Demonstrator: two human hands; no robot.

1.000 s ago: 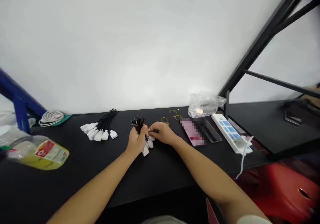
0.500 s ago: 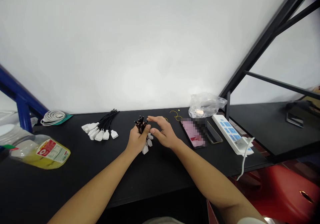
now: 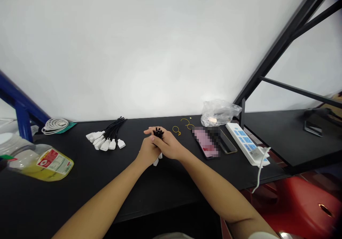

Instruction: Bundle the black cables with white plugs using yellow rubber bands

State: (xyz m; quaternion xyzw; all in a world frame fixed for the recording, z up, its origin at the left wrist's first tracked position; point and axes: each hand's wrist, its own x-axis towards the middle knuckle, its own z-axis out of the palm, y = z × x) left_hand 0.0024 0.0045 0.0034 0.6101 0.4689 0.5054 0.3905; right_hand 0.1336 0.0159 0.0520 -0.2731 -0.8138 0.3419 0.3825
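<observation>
Left hand [image 3: 146,151] is closed around a cable bundle [image 3: 158,133], a fistful of black leads, with the black ends poking out above the fist and white plugs [image 3: 157,161] hanging out below. Right hand [image 3: 169,147] is closed in from the side, fingers lying across the left hand and the bundle. Bundle is held just above the black surface [image 3: 171,185], near its back edge. Handling call: should be light. Leads look thin and flexible, so they'll splay unless pinched together; plugs look like rigid plastic and may slip past each other. Best grip is around the gathered leads, not the plugs. Around the bundle: gold wire loops [image 3: 176,129] just to the right, then a pink-cased phone [image 3: 204,143], partly pixelated, and a power strip [image 3: 245,143] further right. Clear plastic bag [image 3: 220,113] behind and right. A second bunch of white-plugged black cables [image 3: 105,139] lies flat to the left, with a white cable coil [image 3: 55,126] and a yellow-labelled plastic jug [image 3: 40,162] further left. Diff vs the 0.5 s frame: right hand was open and apart from the bundle, now closed on it; plugs are mostly hidden behind the hands.
</observation>
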